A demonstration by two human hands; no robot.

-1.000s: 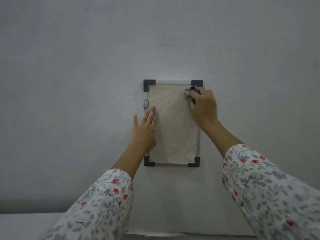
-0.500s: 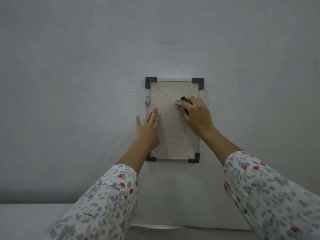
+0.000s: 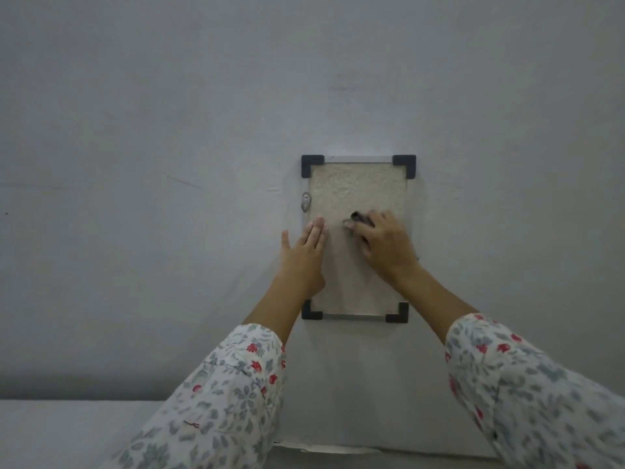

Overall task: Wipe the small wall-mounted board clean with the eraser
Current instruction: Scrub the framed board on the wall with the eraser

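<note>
A small upright board (image 3: 355, 191) hangs on the grey wall, with a beige textured face, a thin metal frame and black corner caps. My right hand (image 3: 385, 245) presses a dark eraser (image 3: 360, 219) against the middle of the board; only the eraser's upper end shows past my fingers. My left hand (image 3: 304, 255) lies flat with fingers together over the board's left edge, covering the lower left part of the frame.
A small metal hanger clip (image 3: 305, 202) sits on the board's left edge above my left hand. A pale ledge (image 3: 67, 431) runs along the bottom of the view below the wall. Floral sleeves cover both forearms.
My right hand has carried the eraser from the board's top right corner down and left to its middle. My left hand has stayed on the left edge. The view has shifted slightly.
</note>
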